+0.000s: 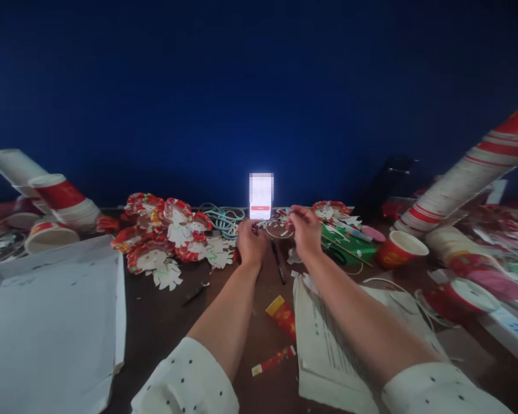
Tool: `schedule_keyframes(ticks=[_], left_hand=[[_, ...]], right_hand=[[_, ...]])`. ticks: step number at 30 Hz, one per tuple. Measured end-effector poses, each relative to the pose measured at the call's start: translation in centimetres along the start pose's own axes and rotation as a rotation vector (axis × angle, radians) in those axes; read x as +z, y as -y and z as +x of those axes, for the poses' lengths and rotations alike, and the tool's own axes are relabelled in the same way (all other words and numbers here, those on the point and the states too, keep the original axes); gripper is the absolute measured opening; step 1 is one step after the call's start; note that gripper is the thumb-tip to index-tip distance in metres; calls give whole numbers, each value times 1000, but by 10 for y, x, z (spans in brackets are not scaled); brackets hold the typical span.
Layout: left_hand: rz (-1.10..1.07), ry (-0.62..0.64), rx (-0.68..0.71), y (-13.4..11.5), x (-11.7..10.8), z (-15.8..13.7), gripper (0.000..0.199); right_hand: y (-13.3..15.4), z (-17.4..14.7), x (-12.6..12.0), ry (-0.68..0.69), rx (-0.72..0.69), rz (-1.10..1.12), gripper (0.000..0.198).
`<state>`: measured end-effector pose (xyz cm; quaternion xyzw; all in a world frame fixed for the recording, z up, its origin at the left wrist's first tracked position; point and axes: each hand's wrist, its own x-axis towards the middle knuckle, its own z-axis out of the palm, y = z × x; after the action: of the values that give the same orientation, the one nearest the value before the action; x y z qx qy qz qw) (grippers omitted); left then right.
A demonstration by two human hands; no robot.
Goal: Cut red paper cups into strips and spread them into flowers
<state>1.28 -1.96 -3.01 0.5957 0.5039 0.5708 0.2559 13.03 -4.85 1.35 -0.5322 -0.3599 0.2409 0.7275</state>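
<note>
My left hand [251,241] is closed just below a lit phone [259,199] that stands upright against the dark blue wall. Its fingertips point away from me, and what they hold is hidden. To the right, my right hand [306,231] is raised a little with thumb and fingers pinched together; anything between them is too small to name. A thin pale loop [280,236] lies between the two hands. A black pen [278,261] rests on the brown table [237,293] beneath that gap.
Red-and-white paper cutouts [172,224] and coiled pale-blue cord [224,218] sit left. A white box lid [52,328] covers the near left. Rightward are a green sheet [354,253], a red paper cup [401,248], stacked cups [466,172] and papers [328,345].
</note>
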Motion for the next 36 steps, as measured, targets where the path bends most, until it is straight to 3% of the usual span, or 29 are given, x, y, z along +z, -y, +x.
schedule_keyframes(ticks=[3, 8, 13, 16, 24, 29, 32, 36], left_hand=[[-16, -14, -121, 3, -1, 1, 28], [-30, -2, -138, 5, -4, 2, 28], [-10, -10, -159, 5, -4, 2, 25], [-6, -22, -168, 5, -5, 3, 22], [21, -35, -153, 0, -12, -1, 22], [24, 20, -105, -1, -12, -5, 26], [28, 17, -95, 1, -12, -5, 26], [26, 12, -105, 3, -11, -3, 26]], right_hand=[[22, 28, -11, -37, 26, -79, 29], [51, 59, -48, 228, 68, -543, 23], [45, 54, -86, 465, -20, -1200, 23], [36, 38, -94, 503, -34, -1389, 27], [26, 9, -71, 422, -20, -1515, 45], [8, 3, -63, 445, -49, -1511, 42], [0, 2, -68, 405, -43, -1420, 36], [-1, 13, -82, 185, -81, -1149, 33]])
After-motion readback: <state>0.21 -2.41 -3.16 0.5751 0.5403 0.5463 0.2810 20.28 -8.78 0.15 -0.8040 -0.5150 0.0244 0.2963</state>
